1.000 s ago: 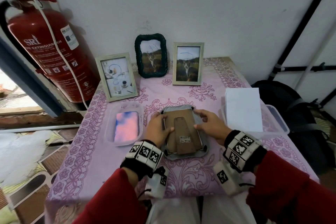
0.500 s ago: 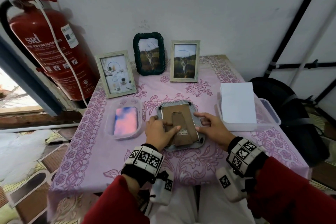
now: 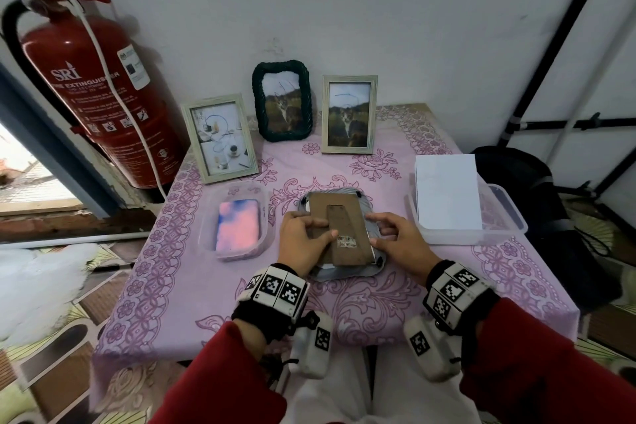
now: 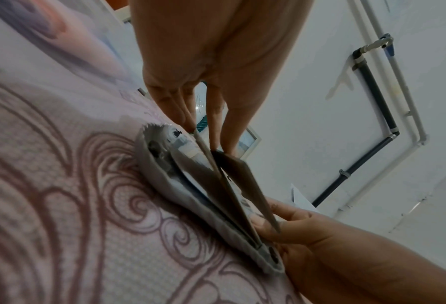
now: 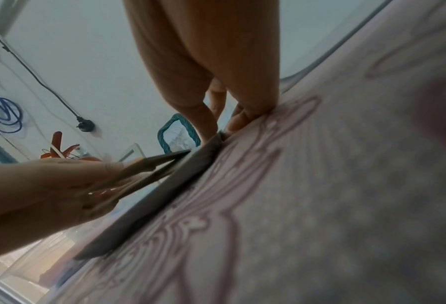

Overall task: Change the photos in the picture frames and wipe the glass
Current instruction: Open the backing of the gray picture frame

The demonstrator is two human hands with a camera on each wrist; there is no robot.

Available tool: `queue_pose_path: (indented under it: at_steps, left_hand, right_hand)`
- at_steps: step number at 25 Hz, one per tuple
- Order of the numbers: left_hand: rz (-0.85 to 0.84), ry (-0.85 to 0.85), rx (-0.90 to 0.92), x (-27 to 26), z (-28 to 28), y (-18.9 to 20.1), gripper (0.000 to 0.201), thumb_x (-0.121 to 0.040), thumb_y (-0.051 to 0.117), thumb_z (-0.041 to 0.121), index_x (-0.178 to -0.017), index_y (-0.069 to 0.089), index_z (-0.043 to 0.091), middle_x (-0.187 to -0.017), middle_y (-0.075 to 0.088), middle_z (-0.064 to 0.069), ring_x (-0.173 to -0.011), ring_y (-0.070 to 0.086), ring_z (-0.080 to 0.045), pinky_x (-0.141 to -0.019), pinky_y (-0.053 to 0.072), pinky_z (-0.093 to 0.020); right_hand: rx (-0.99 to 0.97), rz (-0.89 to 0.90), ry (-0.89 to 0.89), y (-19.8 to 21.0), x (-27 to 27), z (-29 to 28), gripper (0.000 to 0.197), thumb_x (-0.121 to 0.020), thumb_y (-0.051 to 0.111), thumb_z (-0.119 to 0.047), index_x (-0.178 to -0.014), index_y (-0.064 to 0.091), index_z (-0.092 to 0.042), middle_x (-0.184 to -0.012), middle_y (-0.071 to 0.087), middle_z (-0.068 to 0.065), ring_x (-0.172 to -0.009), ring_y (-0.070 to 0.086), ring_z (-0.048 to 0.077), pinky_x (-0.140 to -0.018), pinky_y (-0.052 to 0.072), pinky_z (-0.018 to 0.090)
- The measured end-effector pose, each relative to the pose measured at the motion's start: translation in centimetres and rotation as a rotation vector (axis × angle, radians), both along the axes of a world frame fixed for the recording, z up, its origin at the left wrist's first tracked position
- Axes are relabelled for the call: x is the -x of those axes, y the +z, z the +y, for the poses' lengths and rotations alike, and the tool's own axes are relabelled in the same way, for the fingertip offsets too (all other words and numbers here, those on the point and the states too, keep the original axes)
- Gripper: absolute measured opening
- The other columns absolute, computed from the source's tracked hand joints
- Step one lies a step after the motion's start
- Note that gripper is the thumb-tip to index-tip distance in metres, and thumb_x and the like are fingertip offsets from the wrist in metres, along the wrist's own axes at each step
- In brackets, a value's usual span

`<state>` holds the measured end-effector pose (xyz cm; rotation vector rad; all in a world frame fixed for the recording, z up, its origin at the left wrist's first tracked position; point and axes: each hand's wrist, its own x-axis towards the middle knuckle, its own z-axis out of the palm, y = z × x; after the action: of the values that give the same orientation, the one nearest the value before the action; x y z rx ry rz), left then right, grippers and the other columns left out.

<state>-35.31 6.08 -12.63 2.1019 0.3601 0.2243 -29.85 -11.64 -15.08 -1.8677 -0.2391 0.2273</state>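
Since the earlier frame the backing board point(image 3: 339, 231) had lifted off the grey frame point(image 3: 347, 272), left hand point(image 3: 303, 241) pinching it, right hand point(image 3: 399, 241) seemingly curled at its edge; hinging it up evenly would spare the glass.

Face-down frame point(image 3: 339, 236) mid-table — tubs point(image 3: 237, 225) either side, three frames point(image 3: 282, 101) behind.
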Motion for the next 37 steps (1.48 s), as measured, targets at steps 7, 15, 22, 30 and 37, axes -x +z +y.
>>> queue_pose_path:
  at_steps: [7,15,22,30,37]
  left_hand:
    - [-0.006,0.135,0.417,-0.5,0.7,-0.4,0.044,-0.08,0.067,-0.001,-0.12,0.049,-0.005,-0.075,0.055,-0.003,-0.078,0.055,-0.02,-0.07,0.048,-0.023]
    - [-0.005,0.076,0.419,-0.3,1.8,-0.6,0.045,-0.083,0.062,-0.004,-0.127,0.05,-0.002,-0.076,0.058,-0.012,-0.088,0.056,-0.027,-0.091,0.049,-0.047]
    - [-0.01,0.123,0.396,-0.1,2.0,-1.0,0.044,-0.083,0.063,-0.002,-0.125,0.052,-0.001,-0.084,0.057,-0.014,-0.087,0.055,-0.026,-0.089,0.05,-0.045]
    - [-0.029,0.168,0.213,0.3,3.4,-1.2,0.044,-0.085,0.061,0.001,-0.128,0.051,-0.001,-0.1,0.064,-0.022,-0.084,0.053,-0.021,-0.072,0.047,-0.027]
    - [-0.041,0.246,0.18,2.1,6.0,-1.5,0.044,-0.09,0.047,-0.007,-0.134,0.044,-0.001,-0.119,0.06,-0.024,-0.097,0.059,-0.027,-0.083,0.048,-0.021]
  right_hand:
    - [0.016,-0.006,-0.009,-0.2,0.0,-0.1,0.044,-0.079,0.062,0.012,-0.12,0.059,-0.002,-0.079,0.037,-0.01,-0.074,0.036,0.009,-0.076,0.039,0.018]
    - [0.07,-0.034,-0.021,-0.2,0.1,0.0,0.04,-0.081,0.057,0.012,-0.118,0.061,-0.003,-0.071,0.035,-0.008,-0.063,0.037,0.005,-0.068,0.036,0.012]
    - [0.089,-0.054,-0.017,-0.3,0.4,0.4,0.036,-0.082,0.065,-0.002,-0.117,0.064,-0.008,-0.098,0.049,0.011,-0.088,0.051,0.023,-0.094,0.047,0.036]
    - [0.096,-0.061,-0.014,-0.9,0.3,0.2,0.035,-0.081,0.066,-0.003,-0.116,0.065,-0.01,-0.112,0.055,0.021,-0.097,0.055,0.028,-0.1,0.046,0.042]
    - [0.092,-0.055,-0.001,-1.2,0.1,0.2,0.035,-0.082,0.065,-0.003,-0.117,0.064,-0.009,-0.117,0.055,0.024,-0.106,0.055,0.033,-0.1,0.045,0.045]
